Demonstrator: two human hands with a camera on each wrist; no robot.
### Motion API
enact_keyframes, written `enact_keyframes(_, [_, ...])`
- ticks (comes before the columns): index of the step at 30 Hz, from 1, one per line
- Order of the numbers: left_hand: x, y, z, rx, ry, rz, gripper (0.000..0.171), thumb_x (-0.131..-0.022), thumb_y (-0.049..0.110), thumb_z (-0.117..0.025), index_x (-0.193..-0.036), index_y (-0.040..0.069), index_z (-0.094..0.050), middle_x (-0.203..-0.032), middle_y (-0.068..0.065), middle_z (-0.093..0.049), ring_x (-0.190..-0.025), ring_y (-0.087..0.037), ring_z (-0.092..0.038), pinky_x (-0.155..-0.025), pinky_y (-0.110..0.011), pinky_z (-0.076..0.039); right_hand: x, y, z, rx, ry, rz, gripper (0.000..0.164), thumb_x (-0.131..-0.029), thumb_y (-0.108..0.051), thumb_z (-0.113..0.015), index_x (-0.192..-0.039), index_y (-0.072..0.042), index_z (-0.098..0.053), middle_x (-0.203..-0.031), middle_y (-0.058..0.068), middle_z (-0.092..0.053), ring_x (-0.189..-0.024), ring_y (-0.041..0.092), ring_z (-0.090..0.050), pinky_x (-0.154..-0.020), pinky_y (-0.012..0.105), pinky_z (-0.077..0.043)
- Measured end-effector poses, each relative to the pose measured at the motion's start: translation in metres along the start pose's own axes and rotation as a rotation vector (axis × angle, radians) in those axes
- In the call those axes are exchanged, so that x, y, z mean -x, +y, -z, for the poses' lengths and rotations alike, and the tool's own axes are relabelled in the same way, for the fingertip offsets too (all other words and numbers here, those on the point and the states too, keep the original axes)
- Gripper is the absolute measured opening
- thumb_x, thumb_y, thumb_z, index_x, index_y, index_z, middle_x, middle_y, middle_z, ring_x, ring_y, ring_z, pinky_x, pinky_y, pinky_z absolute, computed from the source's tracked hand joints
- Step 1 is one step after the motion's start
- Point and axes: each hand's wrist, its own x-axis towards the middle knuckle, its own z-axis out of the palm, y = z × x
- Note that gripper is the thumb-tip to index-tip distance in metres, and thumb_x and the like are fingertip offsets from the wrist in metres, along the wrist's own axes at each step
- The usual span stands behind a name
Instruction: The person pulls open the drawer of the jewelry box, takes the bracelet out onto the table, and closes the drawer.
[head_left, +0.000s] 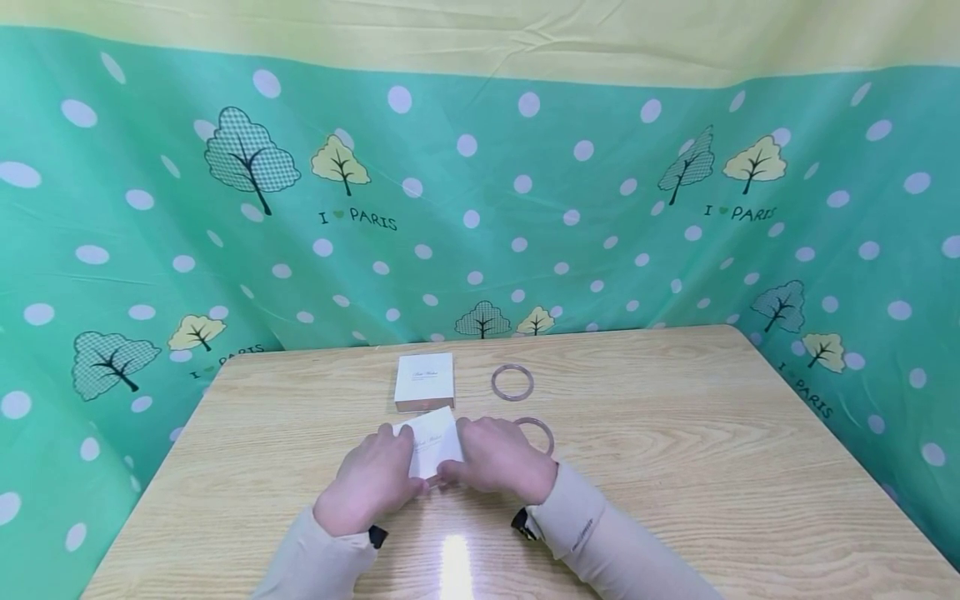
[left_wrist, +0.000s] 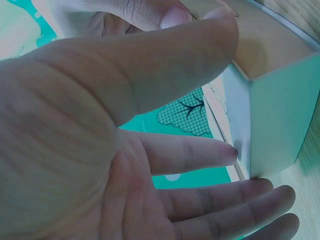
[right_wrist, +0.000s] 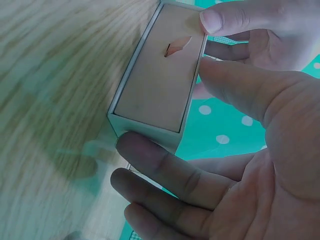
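Observation:
A small white drawer-style gift box (head_left: 437, 446) with faint lettering on its lid lies tilted slightly on the table. Its left side is gripped by my left hand (head_left: 375, 479), the thumb at the near edge. From the right, my right hand (head_left: 498, 457) holds it too, thumb on the near face and fingers along the side. In the right wrist view, the pinkish-tan drawer front (right_wrist: 155, 75) with a small ribbon tab (right_wrist: 179, 46) faces the camera and sits flush in the sleeve. Behind stands a matching white box (head_left: 425, 379). What the boxes contain is hidden.
A purplish bangle (head_left: 532, 382) lies right of the back box. Another bangle (head_left: 552, 437) is partly hidden behind my right hand. The wooden table (head_left: 675, 433) ends at a green dotted curtain (head_left: 570, 183) at the back.

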Motion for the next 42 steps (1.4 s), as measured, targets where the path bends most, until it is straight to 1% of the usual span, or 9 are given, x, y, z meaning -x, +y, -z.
enact_keyframes(7, [0.0012,0.0013,0.0012,-0.018,0.009,-0.009,0.06,-0.07,0.027,-0.085,-0.112,-0.005,-0.057,-0.086,-0.014,-0.05,-0.07,-0.023,-0.049,-0.056,-0.038,-0.046,0.0005,-0.0005,-0.001,-0.029,-0.009,-0.009,0.051,-0.082,-0.051,-0.069,-0.103,-0.006,-0.061,-0.066,-0.004,-0.052,-0.053,0.01,-0.048,-0.043,0.026,-0.04])
enact_keyframes(11, [0.001,0.0019,0.0006,-0.026,0.011,-0.011,0.06,-0.075,0.036,-0.081,-0.112,-0.005,-0.057,-0.088,-0.016,-0.05,-0.07,-0.023,-0.049,-0.055,-0.038,-0.046,0.0012,-0.0013,-0.0012,-0.083,-0.021,-0.015,0.047,-0.081,-0.05,-0.071,-0.1,-0.008,-0.06,-0.067,-0.005,-0.052,-0.054,0.01,-0.048,-0.044,0.025,-0.04])
enact_keyframes(13, [0.0008,0.0024,-0.0002,-0.024,0.007,-0.011,0.059,-0.079,0.039,-0.077,-0.113,-0.005,-0.056,-0.089,-0.016,-0.049,-0.069,-0.023,-0.048,-0.055,-0.036,-0.046,0.0017,-0.0019,-0.0004,-0.117,-0.032,-0.028,0.05,-0.08,-0.049,-0.072,-0.104,-0.007,-0.059,-0.069,-0.005,-0.053,-0.055,0.01,-0.049,-0.044,0.026,-0.041])
enact_keyframes(17, [0.0005,0.0029,-0.0023,-0.025,0.004,-0.022,0.042,-0.086,0.021,-0.072,-0.114,-0.005,-0.056,-0.09,-0.017,-0.05,-0.067,-0.022,-0.047,-0.053,-0.035,-0.045,0.0018,-0.0031,0.0007,-0.16,-0.047,-0.064,0.06,-0.081,-0.046,-0.072,-0.118,-0.002,-0.054,-0.073,-0.003,-0.055,-0.057,0.011,-0.051,-0.046,0.026,-0.043])
enact_keyframes(19, [0.0004,0.0026,-0.0031,-0.034,0.01,-0.037,0.034,-0.084,0.007,-0.07,-0.113,-0.005,-0.056,-0.089,-0.017,-0.05,-0.067,-0.022,-0.048,-0.053,-0.035,-0.045,0.0014,-0.0034,0.0003,-0.176,-0.055,-0.08,0.063,-0.081,-0.044,-0.073,-0.122,0.0,-0.052,-0.074,-0.002,-0.055,-0.057,0.011,-0.052,-0.047,0.026,-0.044])
enact_keyframes(22, [0.0004,0.002,-0.0033,-0.052,0.02,-0.05,0.032,-0.081,-0.001,-0.069,-0.111,-0.005,-0.056,-0.085,-0.016,-0.049,-0.066,-0.022,-0.048,-0.052,-0.035,-0.045,0.001,-0.004,-0.0002,-0.188,-0.067,-0.085,0.059,-0.081,-0.042,-0.074,-0.119,-0.002,-0.053,-0.072,-0.003,-0.055,-0.057,0.011,-0.052,-0.047,0.026,-0.044])
enact_keyframes(29, [0.0003,0.003,-0.0019,-0.053,-0.003,-0.038,0.047,-0.076,-0.003,-0.072,-0.12,-0.007,-0.054,-0.092,-0.02,-0.053,-0.067,-0.022,-0.049,-0.052,-0.033,-0.045,0.0006,-0.0047,-0.0022,-0.21,-0.065,-0.08,0.052,-0.081,-0.038,-0.076,-0.114,-0.004,-0.055,-0.072,-0.003,-0.055,-0.058,0.011,-0.05,-0.047,0.026,-0.043])
enact_keyframes(37, [0.0014,0.0028,-0.0016,-0.044,0.019,-0.047,0.032,-0.079,-0.004,-0.068,-0.108,-0.005,-0.055,-0.084,-0.018,-0.049,-0.061,-0.02,-0.047,-0.049,-0.032,-0.042,0.0011,-0.0051,-0.0023,-0.231,-0.059,-0.063,0.045,-0.08,-0.035,-0.076,-0.108,-0.008,-0.055,-0.07,-0.005,-0.054,-0.057,0.011,-0.05,-0.047,0.026,-0.043])
enact_keyframes(42, [0.001,0.0037,-0.0014,-0.031,-0.009,-0.019,0.042,-0.079,-0.004,-0.07,-0.118,-0.008,-0.054,-0.093,-0.022,-0.052,-0.06,-0.02,-0.048,-0.046,-0.028,-0.041,0.0009,-0.0059,-0.003,-0.235,-0.054,-0.059,0.043,-0.08,-0.035,-0.076,-0.106,-0.008,-0.055,-0.069,-0.005,-0.054,-0.056,0.011,-0.05,-0.046,0.026,-0.043])
